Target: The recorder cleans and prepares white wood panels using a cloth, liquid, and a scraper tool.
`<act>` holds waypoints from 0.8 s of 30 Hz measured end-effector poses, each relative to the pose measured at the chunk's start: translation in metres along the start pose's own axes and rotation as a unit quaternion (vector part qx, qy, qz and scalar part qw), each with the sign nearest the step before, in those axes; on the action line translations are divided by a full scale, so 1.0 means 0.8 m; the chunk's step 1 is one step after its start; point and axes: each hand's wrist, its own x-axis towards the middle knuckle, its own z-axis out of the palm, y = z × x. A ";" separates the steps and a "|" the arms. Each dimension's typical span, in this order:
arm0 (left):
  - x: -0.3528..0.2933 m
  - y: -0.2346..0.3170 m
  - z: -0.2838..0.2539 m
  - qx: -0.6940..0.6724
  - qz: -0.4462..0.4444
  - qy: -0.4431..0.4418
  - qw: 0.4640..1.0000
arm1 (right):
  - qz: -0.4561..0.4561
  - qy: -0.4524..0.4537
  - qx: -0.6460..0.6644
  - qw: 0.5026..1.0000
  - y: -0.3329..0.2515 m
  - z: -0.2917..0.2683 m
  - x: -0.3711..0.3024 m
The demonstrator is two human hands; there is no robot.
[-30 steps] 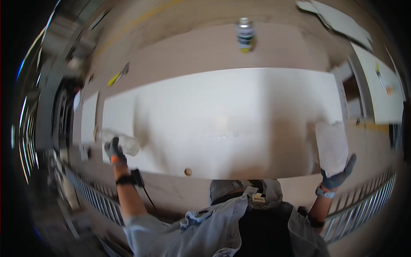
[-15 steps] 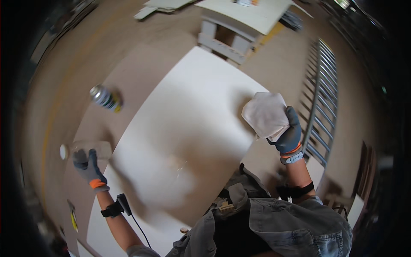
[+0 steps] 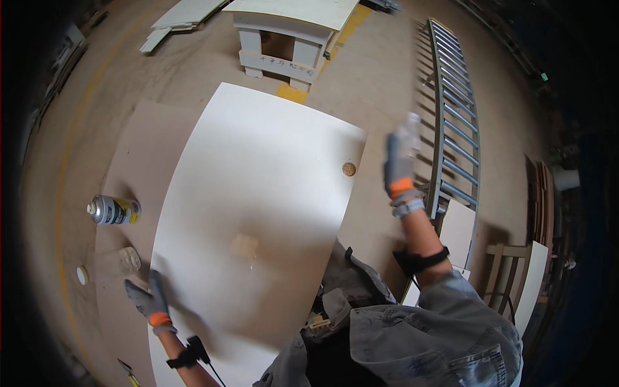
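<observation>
My left hand (image 3: 148, 298), in a grey glove with an orange cuff, holds nothing and has its fingers apart. Just beyond its fingertips is a clear plastic bottle (image 3: 129, 259) with a white cap, resting on the brown board. My right hand (image 3: 398, 158), gloved the same way, is raised beyond the right edge of a white panel (image 3: 258, 148). A pale folded cloth (image 3: 409, 132) is in it, smeared by motion and seen nearly edge-on. On the panel's middle lies a small wet, tan-looking patch (image 3: 245, 246).
Beside the bottle is a spray can (image 3: 116, 210) on the brown board (image 3: 145, 138). The panel has a round brown spot (image 3: 349, 169) near its right edge. A roller conveyor (image 3: 459, 122) runs along the right, and a white-topped stand (image 3: 284, 16) is ahead. Yellow-handled pliers (image 3: 129, 373) lie lower left.
My left hand has let go of the clear bottle and drawn back from it. My right hand has turned the cloth from face-on to edge-on. The whole view has shifted.
</observation>
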 end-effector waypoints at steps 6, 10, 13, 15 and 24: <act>-0.070 0.136 -0.043 0.313 -0.098 -0.341 0.881 | -0.118 -0.301 -0.429 0.844 -0.032 0.175 -0.014; -0.083 0.138 -0.028 0.329 -0.108 -0.327 0.879 | -0.085 -0.302 -0.379 0.871 -0.051 0.233 0.053; -0.080 0.127 -0.024 0.331 -0.093 -0.336 0.877 | -0.116 -0.340 -0.326 0.874 -0.084 0.301 0.068; -0.072 0.134 -0.024 0.335 -0.107 -0.329 0.876 | -0.154 -0.323 -0.304 0.883 -0.104 0.351 0.072; -0.077 0.124 -0.031 0.319 -0.098 -0.339 0.880 | -0.282 -0.485 -0.365 0.743 -0.006 0.098 0.088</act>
